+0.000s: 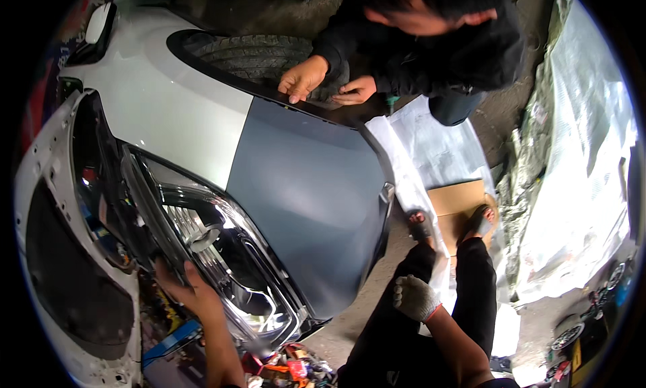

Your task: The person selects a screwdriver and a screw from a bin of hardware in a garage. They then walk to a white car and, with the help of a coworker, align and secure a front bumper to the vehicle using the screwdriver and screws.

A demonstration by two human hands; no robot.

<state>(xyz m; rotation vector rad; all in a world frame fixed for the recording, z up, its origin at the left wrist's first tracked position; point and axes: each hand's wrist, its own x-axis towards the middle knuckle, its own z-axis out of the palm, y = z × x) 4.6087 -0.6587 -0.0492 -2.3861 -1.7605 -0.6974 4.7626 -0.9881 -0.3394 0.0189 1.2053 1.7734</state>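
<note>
My bare left hand (pixel 190 290) is at the inner edge of the car's headlight (pixel 225 253), thumb apart from the fingers, with nothing visible in it. My right hand (pixel 415 299) wears a pale knitted glove and hovers over my thigh, its fingers curled, nothing showing in them. Beside the headlight lies a grey bumper (pixel 306 193), its edge against the white fender (pixel 182 112). Across the car, a co-worker's one hand (pixel 304 78) touches the seam where bumper and fender meet at the wheel arch. Their other hand (pixel 356 90) is just beside it.
The raised hood (pixel 77 287) stands at the left. A tyre (pixel 252 55) sits inside the wheel arch. Under my feet are cardboard (pixel 457 198) and white sheeting (pixel 441 142); a large plastic sheet (pixel 579 152) covers the right side. Loose items (pixel 293 368) lie near the bottom.
</note>
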